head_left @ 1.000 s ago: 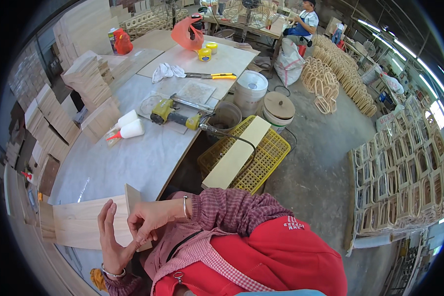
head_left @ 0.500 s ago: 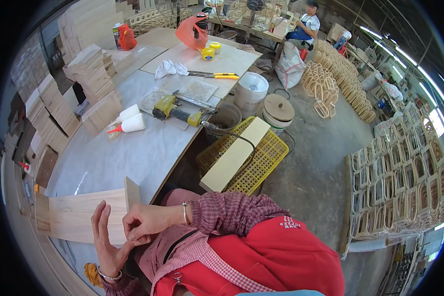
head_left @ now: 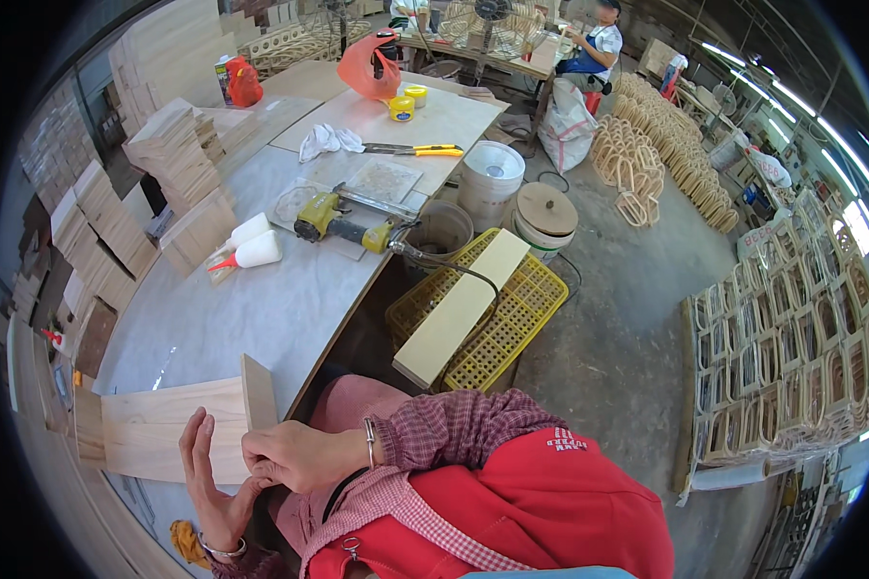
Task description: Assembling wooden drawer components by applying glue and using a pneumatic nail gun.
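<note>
My left hand (head_left: 220, 497) is raised in front of me with its fingers stretched upward and apart. My right hand (head_left: 304, 455) is curled, its fingertips pinched together against the thumb of my left hand. Whatever they pinch, if anything, is hidden. Just behind both hands a wooden piece (head_left: 174, 425) rests on the table, a pale flat board with an upright panel (head_left: 258, 391) at its right end and another at its left.
On the grey table (head_left: 290, 289) lie a yellow nail gun (head_left: 343, 224) with a hose, white glue bottles (head_left: 258, 251), a utility knife (head_left: 436, 151) and a white cloth. Wood stacks line the left. A yellow crate (head_left: 526, 318) holding a board stands right; a person (head_left: 594, 48) sits beyond.
The view has shifted slightly. My right hand stays curled at my left thumb, its wrist a little turned; the things on the table lie as before.
</note>
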A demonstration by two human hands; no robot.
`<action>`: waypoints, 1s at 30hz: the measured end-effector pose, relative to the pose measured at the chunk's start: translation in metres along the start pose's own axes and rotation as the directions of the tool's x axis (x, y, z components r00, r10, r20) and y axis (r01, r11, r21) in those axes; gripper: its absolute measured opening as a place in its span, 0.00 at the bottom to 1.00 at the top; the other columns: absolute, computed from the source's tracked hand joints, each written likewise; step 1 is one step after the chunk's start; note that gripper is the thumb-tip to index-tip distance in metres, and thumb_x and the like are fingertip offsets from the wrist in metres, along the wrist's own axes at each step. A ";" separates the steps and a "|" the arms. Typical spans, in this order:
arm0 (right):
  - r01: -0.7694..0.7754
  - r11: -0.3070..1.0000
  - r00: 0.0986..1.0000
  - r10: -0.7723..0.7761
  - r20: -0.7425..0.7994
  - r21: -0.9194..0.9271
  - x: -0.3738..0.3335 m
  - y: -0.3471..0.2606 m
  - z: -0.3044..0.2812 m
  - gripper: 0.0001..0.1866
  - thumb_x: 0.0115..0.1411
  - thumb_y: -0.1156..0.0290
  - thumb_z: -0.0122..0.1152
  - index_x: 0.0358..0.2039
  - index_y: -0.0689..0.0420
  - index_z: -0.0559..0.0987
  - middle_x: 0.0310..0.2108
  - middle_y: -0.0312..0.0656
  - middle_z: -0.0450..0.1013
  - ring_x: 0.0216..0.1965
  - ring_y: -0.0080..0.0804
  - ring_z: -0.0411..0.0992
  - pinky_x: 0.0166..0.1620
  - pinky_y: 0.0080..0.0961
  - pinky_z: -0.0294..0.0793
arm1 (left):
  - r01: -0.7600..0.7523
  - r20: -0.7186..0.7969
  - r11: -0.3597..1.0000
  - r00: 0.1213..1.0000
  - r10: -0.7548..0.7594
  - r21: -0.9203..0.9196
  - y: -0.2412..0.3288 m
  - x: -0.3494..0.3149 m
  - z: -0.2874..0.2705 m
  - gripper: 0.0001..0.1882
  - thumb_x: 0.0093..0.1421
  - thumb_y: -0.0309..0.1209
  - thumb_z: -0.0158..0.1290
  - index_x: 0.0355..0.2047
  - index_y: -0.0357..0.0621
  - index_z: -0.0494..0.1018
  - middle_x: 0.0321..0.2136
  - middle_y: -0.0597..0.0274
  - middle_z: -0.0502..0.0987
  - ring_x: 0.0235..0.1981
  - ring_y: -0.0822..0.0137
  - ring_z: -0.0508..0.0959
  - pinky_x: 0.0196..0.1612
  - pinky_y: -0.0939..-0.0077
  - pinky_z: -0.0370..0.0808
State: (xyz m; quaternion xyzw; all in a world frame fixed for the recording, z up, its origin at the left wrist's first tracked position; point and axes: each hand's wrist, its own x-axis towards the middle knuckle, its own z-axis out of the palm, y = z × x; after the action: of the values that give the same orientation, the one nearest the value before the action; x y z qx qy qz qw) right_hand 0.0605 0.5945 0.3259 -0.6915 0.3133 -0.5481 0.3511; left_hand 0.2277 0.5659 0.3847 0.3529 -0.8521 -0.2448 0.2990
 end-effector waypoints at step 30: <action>-0.439 0.894 0.850 0.446 -0.280 0.091 -0.021 0.041 -0.066 0.11 0.64 0.67 0.47 0.26 0.57 0.66 0.17 0.33 0.64 0.16 0.21 0.60 0.22 0.18 0.61 | 0.432 -0.198 0.899 0.877 -0.438 -0.074 -0.103 -0.105 0.010 0.29 0.54 0.33 0.54 0.56 0.41 0.63 0.56 0.52 0.64 0.55 0.54 0.66 0.57 0.64 0.61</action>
State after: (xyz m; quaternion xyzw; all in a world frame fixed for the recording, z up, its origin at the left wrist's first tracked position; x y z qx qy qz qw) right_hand -0.0098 0.5793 0.2908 -0.5076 0.5061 -0.5526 0.4253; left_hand 0.3284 0.5816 0.2774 0.5546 -0.7114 -0.2788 0.3294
